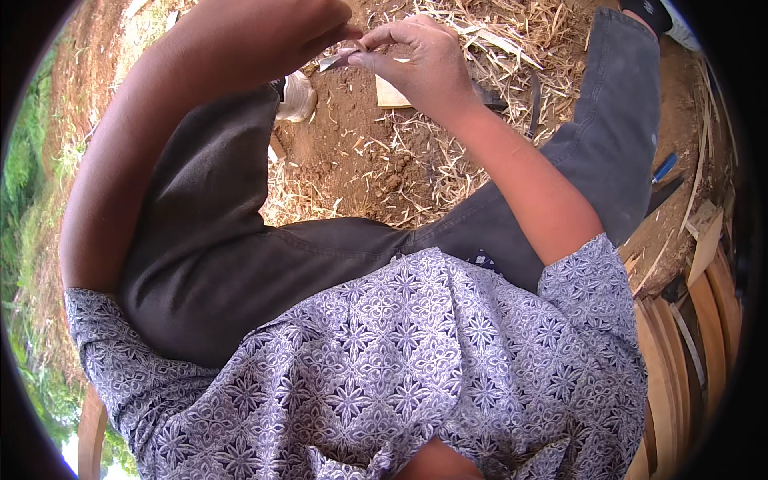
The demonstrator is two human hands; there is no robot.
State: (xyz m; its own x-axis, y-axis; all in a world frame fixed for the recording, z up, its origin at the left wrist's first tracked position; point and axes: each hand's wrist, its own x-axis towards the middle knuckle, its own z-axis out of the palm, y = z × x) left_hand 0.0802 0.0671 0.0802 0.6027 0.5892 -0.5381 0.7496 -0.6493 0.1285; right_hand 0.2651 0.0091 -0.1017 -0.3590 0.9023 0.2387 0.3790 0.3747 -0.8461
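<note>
Both of my hands meet near the top edge of the view, over the ground between my spread legs. My left hand [300, 28] is closed, its fingers curled and partly cut off by the edge. Thumb and forefinger of my right hand [424, 64] press together in a pinch, almost touching the left fingertips. A small, greyish, blade-like piece [331, 61] shows just below the fingertips. Which hand grips it is unclear, and the fingers hide whatever else lies between them.
A pale flat wood block [392, 94] lies on the soil below my right hand. Wood shavings [512, 48] are scattered around. A dark, narrow tool [534, 104] rests by my right leg. Farther right are a blue-handled object [664, 166] and curved wooden planks [664, 376]. A light shoe [297, 98] is at left.
</note>
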